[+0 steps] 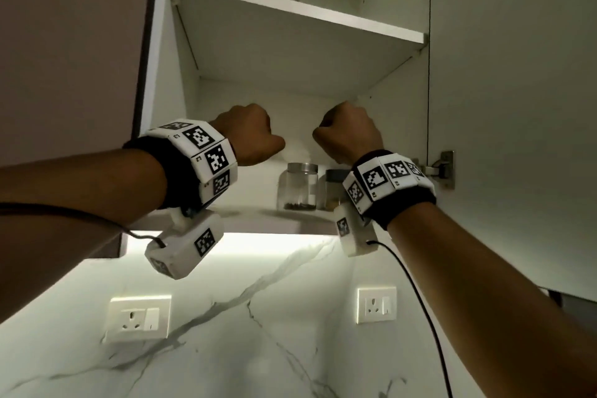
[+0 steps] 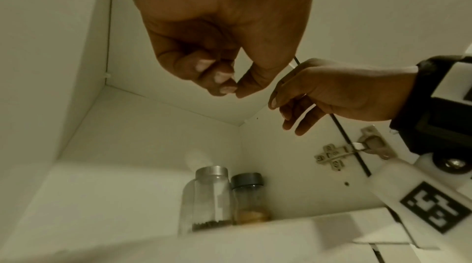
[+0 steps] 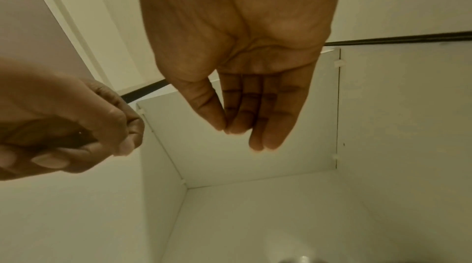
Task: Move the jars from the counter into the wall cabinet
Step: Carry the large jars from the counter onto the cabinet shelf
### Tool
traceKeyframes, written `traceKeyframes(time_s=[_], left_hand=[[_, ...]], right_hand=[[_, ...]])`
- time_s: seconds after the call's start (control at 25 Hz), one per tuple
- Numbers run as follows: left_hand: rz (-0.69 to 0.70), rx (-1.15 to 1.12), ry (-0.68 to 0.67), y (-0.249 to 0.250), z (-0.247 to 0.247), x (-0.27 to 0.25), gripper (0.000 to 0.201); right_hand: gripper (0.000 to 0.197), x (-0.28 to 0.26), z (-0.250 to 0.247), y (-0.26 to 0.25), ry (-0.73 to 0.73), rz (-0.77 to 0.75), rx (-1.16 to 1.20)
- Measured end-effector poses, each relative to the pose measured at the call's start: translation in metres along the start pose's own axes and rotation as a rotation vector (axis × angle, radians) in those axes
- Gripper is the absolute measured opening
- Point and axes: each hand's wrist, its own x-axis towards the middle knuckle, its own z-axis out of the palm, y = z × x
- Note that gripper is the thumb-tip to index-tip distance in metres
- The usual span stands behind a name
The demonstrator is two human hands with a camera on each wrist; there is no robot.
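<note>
The left door, brownish on its outer face, stands swung out at the far left of the head view. Next comes the cabinet, white inside, with 1 shelf high up and a bare back wall below it.

The left hand is raised inside the lower compartment, left of the jars and above them. In the left wrist view its fingers are curled in toward the palm with the thumb tip meeting them; nothing shows between them, and they touch no jar.

The 2 jars stand upright on the cabinet floor, toward its right side, just beside each other; whether they touch cannot be told. The steel-lid jar is on the left, clear, with a thin dark layer at its bottom. The dark-lid jar is on its right, shorter, with yellowish contents low down, and partly hidden by the right wrist band in the head view.

The right hand is up above the jars, apart from them. In the right wrist view its fingers are nearly straight and pressed together, the thumb tip against them, holding nothing.

Further right, a metal hinge joins the cabinet's side to the right door. Below the cabinet, 2 sockets sit on the marble wall.
</note>
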Motion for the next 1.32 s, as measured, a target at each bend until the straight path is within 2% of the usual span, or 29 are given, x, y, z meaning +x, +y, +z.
traceKeyframes(time_s=[0.2, 0.32, 0.44, 0.56, 0.76, 0.88, 0.96, 1.16, 1.24, 1.32], left_hand=[[-0.028, -0.133, 0.044, -0.013, 0.006, -0.088, 0.021], [-0.071, -0.314, 0.041, -0.019, 0.015, -0.146, 0.014], [-0.107, -0.389, 0.028, -0.037, 0.037, -0.212, 0.013], [-0.202, -0.389, -0.048, -0.062, 0.065, -0.285, 0.01], [-0.462, -0.328, -0.232, -0.115, 0.131, -0.377, 0.01], [-0.563, -0.305, -0.242, -0.13, 0.165, -0.411, 0.011], [-0.578, -0.3, -0.247, -0.134, 0.185, -0.427, 0.011], [-0.69, -0.325, -0.265, -0.139, 0.234, -0.452, 0.009], [-0.782, -0.333, -0.255, -0.14, 0.252, -0.457, 0.019], [-0.894, -0.316, -0.259, -0.139, 0.273, -0.461, 0.05]], right_hand=[[0.015, -0.093, 0.021, -0.011, 0.11, 0.034, 0.197], [0.015, -0.152, 0.039, -0.01, 0.187, 0.068, 0.273], [0.016, -0.228, 0.068, -0.004, 0.182, 0.097, 0.288], [0.012, -0.309, 0.095, 0.005, 0.103, 0.169, 0.372], [0.011, -0.404, 0.149, 0.035, 0.013, 0.311, 0.402], [0.007, -0.44, 0.173, 0.044, -0.051, 0.324, 0.371], [0.007, -0.457, 0.19, 0.053, -0.115, 0.326, 0.338], [0.01, -0.489, 0.222, 0.086, -0.299, 0.378, 0.31], [0.013, -0.498, 0.229, 0.099, -0.37, 0.407, 0.304], [0.021, -0.506, 0.238, 0.112, -0.455, 0.463, 0.315]])
